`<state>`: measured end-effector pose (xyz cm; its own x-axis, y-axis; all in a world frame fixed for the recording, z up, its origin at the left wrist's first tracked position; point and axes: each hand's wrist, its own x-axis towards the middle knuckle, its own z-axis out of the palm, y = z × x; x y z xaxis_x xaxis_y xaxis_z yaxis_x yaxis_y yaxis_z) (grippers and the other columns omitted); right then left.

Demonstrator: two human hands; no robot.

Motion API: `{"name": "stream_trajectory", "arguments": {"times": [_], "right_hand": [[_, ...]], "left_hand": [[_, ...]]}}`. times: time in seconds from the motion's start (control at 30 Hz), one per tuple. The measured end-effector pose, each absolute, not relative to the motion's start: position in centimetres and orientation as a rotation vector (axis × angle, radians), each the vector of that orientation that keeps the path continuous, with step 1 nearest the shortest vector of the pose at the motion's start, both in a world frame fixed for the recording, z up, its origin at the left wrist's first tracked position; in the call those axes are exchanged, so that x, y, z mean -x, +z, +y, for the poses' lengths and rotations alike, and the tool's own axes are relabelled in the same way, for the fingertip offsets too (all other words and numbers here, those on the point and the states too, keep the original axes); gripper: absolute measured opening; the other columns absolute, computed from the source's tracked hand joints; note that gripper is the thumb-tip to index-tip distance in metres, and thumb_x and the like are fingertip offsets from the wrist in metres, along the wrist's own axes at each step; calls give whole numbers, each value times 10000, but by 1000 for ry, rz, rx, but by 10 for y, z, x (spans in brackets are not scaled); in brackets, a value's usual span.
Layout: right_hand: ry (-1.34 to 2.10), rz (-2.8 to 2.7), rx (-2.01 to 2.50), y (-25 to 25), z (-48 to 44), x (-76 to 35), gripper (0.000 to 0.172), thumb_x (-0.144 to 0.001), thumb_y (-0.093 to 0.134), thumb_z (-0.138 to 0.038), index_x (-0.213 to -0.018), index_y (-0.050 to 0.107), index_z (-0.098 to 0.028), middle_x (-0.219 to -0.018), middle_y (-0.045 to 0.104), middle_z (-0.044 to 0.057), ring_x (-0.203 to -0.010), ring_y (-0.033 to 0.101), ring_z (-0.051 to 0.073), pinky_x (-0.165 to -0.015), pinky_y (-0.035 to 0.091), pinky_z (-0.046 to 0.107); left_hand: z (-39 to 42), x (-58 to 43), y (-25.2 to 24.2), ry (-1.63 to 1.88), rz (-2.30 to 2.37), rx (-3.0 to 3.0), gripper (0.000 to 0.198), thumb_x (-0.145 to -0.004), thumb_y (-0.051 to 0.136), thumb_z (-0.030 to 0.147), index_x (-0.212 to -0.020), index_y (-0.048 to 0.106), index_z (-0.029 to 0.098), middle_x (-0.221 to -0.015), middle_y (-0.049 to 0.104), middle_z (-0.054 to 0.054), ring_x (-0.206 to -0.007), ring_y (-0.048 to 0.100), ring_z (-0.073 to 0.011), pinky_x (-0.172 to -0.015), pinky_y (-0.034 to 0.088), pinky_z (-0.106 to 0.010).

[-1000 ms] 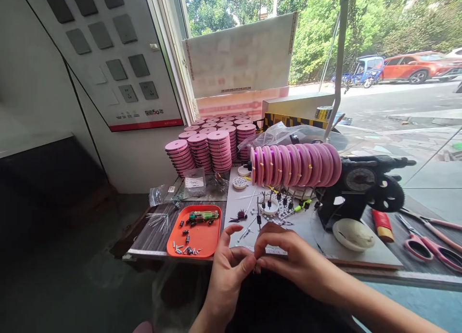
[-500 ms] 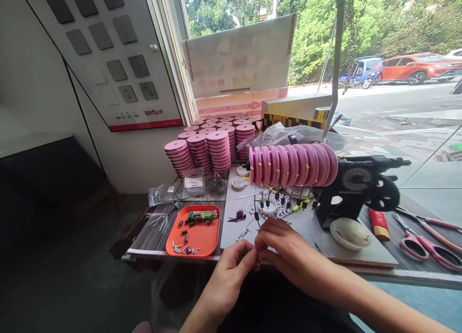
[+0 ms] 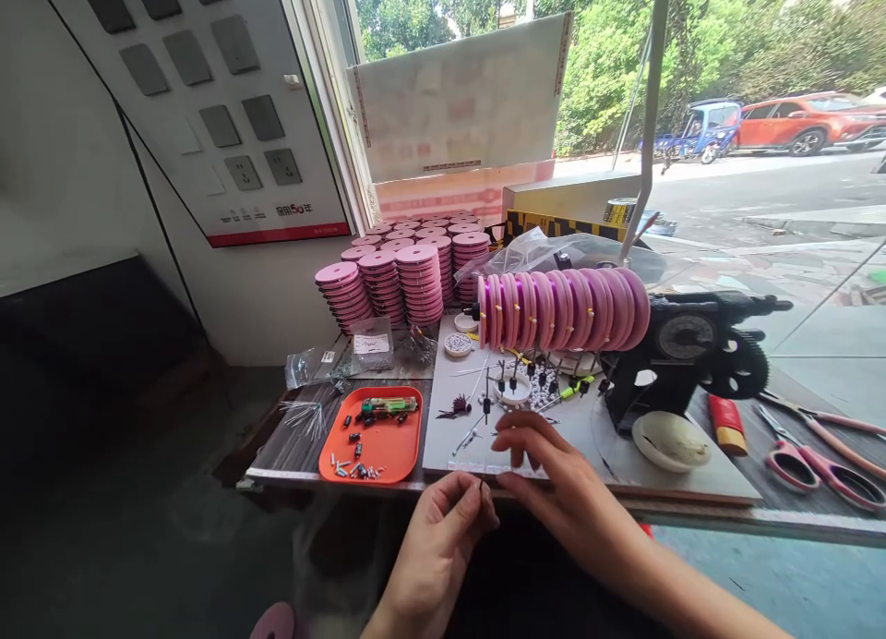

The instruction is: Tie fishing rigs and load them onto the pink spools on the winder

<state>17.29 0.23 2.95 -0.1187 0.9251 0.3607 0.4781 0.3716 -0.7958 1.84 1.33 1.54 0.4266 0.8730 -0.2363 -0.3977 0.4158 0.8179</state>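
At the front edge of the table my left hand (image 3: 443, 542) is closed in a pinch. A tiny dark tip pokes out between its thumb and forefinger, too small to name. My right hand (image 3: 554, 477) hovers just right of it, thumb and fingers apart, with nothing visible in them. Beyond my hands a row of pink foam spools (image 3: 564, 311) sits on the shaft of a black hand-cranked winder (image 3: 685, 339). Small black pieces on thin stems (image 3: 486, 404) hang below the spools. White beads (image 3: 544, 380) lie scattered around a small white dish (image 3: 513, 389).
An orange tray (image 3: 401, 464) at left holds small parts and a green-labelled tube (image 3: 389, 406). Stacked pink spools (image 3: 419, 293) stand behind. At right lie scissors (image 3: 796, 464), pliers (image 3: 823, 417), a red-and-yellow tube (image 3: 726, 427) and a whitish bowl (image 3: 671, 440).
My right hand has parted from my left, and its fingers have spread. The left hand has stayed pinched and sits slightly lower. The view has shifted a little.
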Motion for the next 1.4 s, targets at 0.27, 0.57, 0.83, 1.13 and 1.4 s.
{"name": "stream_trajectory", "arguments": {"times": [0.27,0.57,0.83,1.13,1.4], "right_hand": [[1513,-1182,1004,20,-3,-156,216,-770,568,-361,-827,566,-152,-673,519,-23,-608,446,93,-580,357,204],[1542,-1160,962,19,2,-151,273,-727,617,-400,-710,554,-135,-597,496,-27,-582,428,93,-565,336,215],[1615,-1158,890,14,1,-152,259,-778,566,-385,-731,510,-136,-587,444,-36,-557,365,82,-537,283,213],[1625,-1164,838,12,-1,-155,218,-807,542,-343,-743,500,-139,-593,432,-39,-571,372,82,-548,278,207],[1570,-1165,914,14,-1,-151,242,-784,563,-371,-743,496,-142,-600,410,-45,-559,356,76,-532,289,198]], "left_hand": [[0,-22,16,966,679,-516,106,-695,694,215,-697,663,113,-644,595,-22,-655,547,-96,-696,444,-202],[-3,-21,11,1017,719,-555,105,-694,693,223,-665,645,134,-636,597,-1,-634,539,-91,-662,437,-194],[-4,-21,13,955,749,-791,137,-771,610,244,-693,644,137,-681,627,-22,-697,555,-122,-670,415,-212],[-2,-19,9,925,789,-759,136,-683,690,266,-678,654,134,-657,643,-30,-652,561,-123,-673,427,-222],[-4,-21,20,937,849,-607,121,-592,744,212,-666,689,133,-656,655,-29,-658,578,-122,-686,454,-209]]}}
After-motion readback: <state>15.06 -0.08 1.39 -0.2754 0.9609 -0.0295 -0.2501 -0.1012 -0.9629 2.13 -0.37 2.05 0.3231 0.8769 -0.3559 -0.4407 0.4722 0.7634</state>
